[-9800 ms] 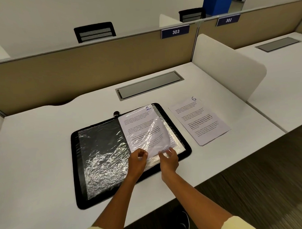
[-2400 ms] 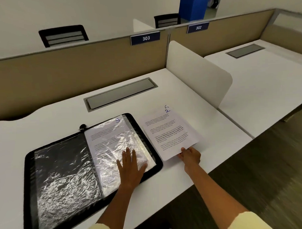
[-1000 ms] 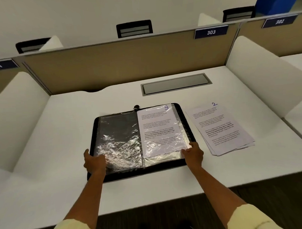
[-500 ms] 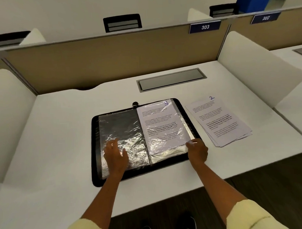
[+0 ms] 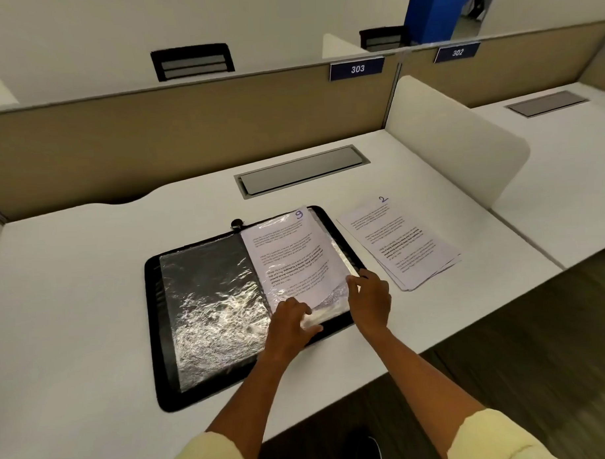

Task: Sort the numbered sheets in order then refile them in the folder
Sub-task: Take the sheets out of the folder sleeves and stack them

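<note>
I see a white table (image 5: 74, 306) with beige partitions. The open folder (image 5: 167, 337) lies centre, a stack (image 5: 415, 253) right. My left hand (image 5: 287, 324) and right hand (image 5: 370, 300) pinch sheet 9's (image 5: 292, 260) sleeve.

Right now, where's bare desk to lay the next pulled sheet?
Free: white desk left of the black zip folder; also the strip between folder and grey cable hatch. Crowded: right side, where the loose sheet stack topped "2" lies and both hands work sheet "9".

Office: numbered partitioned desks (image 5: 90, 271)
</note>
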The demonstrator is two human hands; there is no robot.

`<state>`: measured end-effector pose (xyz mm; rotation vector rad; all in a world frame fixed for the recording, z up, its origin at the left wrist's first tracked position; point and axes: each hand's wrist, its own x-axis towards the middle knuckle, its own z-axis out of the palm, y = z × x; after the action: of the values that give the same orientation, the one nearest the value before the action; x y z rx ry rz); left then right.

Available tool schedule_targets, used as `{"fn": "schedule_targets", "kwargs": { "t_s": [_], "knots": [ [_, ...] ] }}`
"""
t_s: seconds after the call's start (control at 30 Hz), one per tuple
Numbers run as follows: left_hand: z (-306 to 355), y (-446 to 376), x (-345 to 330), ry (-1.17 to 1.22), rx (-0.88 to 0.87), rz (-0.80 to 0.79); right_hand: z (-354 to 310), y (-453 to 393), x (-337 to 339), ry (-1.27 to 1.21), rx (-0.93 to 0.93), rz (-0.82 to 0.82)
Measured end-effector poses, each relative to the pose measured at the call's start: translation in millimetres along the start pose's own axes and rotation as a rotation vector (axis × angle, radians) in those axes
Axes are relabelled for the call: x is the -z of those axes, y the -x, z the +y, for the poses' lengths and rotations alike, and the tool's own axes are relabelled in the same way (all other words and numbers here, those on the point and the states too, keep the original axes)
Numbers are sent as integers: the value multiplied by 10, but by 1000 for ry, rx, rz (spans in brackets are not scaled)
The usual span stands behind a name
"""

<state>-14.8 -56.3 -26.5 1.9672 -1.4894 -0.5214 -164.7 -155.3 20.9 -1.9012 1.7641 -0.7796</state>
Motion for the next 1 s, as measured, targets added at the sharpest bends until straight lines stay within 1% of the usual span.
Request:
{"fn": "schedule_targets", "kwargs": {
  "t_s": [0.13,0.2,0.27,0.37,0.4,0.47,0.57,0.63,0.73,0.9,0.93,1.0],
  "knots": [
    [36,-69,11,3,-14,47,34,-25,-36,-60,3,-12],
    [42,-102,32,-5,-15,48,12,-11,-16,-178,-51,12],
    [27,-113,37,1,-4,65,-52,33,16,-347,-195,40],
    [-18,-122,2,22,23,87,-33,102,-80,-603,-545,27],
    [-13,-125,-8,28,27,94,-19,151,-114,-695,-653,-6],
    [7,-127,-26,28,36,113,-23,283,-175,-856,-763,-108],
    [0,-115,-64,25,36,133,-109,453,-205,-1064,-798,-307],
    [-23,-102,-91,31,26,125,-167,496,-254,-1163,-817,-374],
    [-46,-97,-97,36,22,114,-198,490,-365,-1178,-873,-325],
    [-43,-88,-86,35,13,112,-264,496,-482,-968,-855,-167],
    [-39,-87,-82,36,12,114,-291,513,-485,-927,-855,-153],
    [-27,-82,-71,44,15,120,-309,544,-538,-886,-866,-182]
  ]
}}
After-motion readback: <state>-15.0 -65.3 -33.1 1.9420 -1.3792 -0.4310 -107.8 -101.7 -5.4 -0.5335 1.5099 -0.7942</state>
